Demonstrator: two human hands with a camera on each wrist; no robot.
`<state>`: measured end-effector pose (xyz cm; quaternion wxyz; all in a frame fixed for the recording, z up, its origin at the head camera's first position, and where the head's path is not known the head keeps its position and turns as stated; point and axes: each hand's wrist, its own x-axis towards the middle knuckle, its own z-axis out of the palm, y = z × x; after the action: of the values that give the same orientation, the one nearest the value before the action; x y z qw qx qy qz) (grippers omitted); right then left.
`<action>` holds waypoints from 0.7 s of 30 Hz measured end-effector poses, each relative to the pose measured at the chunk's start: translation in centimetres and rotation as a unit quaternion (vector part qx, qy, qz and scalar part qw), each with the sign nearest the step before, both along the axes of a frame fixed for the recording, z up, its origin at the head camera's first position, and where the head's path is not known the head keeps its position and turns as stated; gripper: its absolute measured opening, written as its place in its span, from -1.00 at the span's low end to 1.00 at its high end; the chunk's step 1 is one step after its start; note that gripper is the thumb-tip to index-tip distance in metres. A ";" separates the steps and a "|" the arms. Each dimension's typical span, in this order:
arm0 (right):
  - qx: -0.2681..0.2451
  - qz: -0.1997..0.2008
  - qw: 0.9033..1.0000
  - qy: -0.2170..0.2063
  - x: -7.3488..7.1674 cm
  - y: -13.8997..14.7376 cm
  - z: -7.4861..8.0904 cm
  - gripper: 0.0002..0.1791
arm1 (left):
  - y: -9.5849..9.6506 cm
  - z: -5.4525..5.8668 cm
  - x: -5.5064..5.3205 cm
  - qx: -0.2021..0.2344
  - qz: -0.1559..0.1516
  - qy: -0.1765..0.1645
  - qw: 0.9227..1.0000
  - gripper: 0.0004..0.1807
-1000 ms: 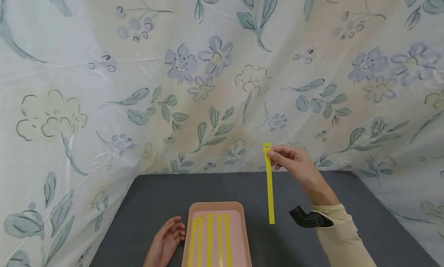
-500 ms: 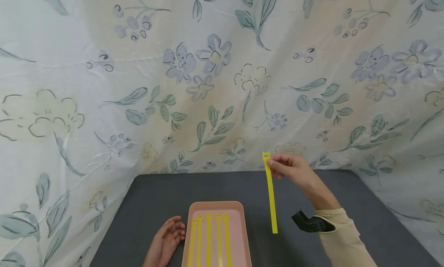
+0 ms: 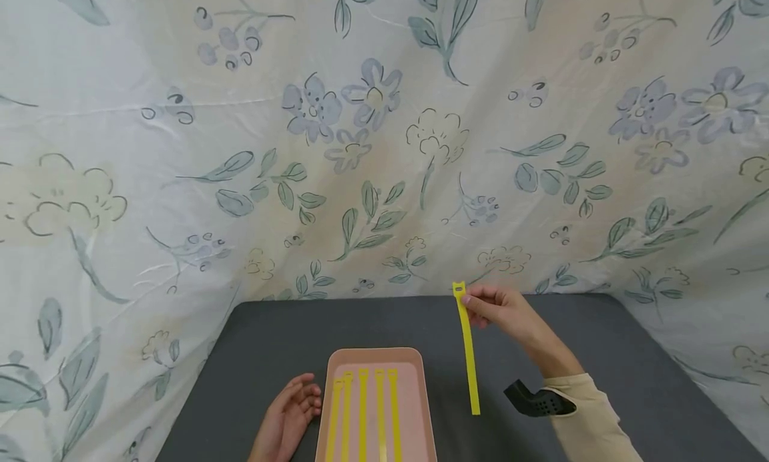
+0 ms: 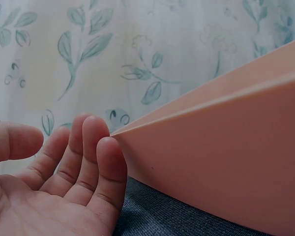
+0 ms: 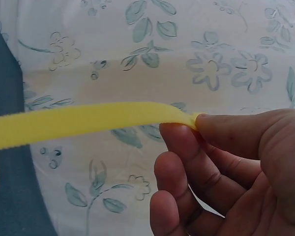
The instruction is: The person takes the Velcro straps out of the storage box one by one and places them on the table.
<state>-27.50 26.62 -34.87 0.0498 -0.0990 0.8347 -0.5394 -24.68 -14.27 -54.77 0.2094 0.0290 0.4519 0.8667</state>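
Note:
My right hand (image 3: 504,310) pinches a yellow hook-and-loop cable tie (image 3: 468,355) near its slotted head, between thumb and fingers. The tie hangs down almost straight above the table, right of the pink tray (image 3: 375,354). In the right wrist view its band (image 5: 78,123) runs off to the left, and the thumb covers the head. Several more yellow ties (image 3: 363,415) lie side by side lengthwise in the tray, their lower ends cut off by the frame. My left hand (image 3: 291,408) rests palm up with relaxed fingers, fingertips right at the tray's left wall (image 4: 226,152), holding nothing.
A dark grey table (image 3: 270,328) lies beneath everything. Floral cloth (image 3: 372,235) hangs behind it and at both sides. A black strap-like device (image 3: 537,400) sits at the right wrist, by the beige sleeve (image 3: 591,415).
My right hand has come down toward the table with the yellow cable tie, whose lower end has swung slightly right. The left hand and the tray have stayed in place.

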 end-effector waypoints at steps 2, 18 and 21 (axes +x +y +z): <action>0.005 -0.005 1.000 -0.009 0.1 0.0 -0.7 -0.62 | 0.0 0.0 0.0 0.001 -0.003 0.001 1.000 -0.69; -0.011 0.007 0.999 -0.049 0.4 -0.4 -4.9 -0.56 | -0.1 0.0 0.0 -0.006 0.002 -0.003 1.000 -0.69; -0.014 0.010 0.998 -0.054 0.3 -0.6 -5.6 -0.57 | -0.1 0.0 0.0 -0.009 0.003 -0.004 1.000 -0.69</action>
<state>-27.19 25.97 -40.46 0.0988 -0.0785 0.8221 -0.5551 -24.71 -14.34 -54.73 0.2085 0.0221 0.4590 0.8634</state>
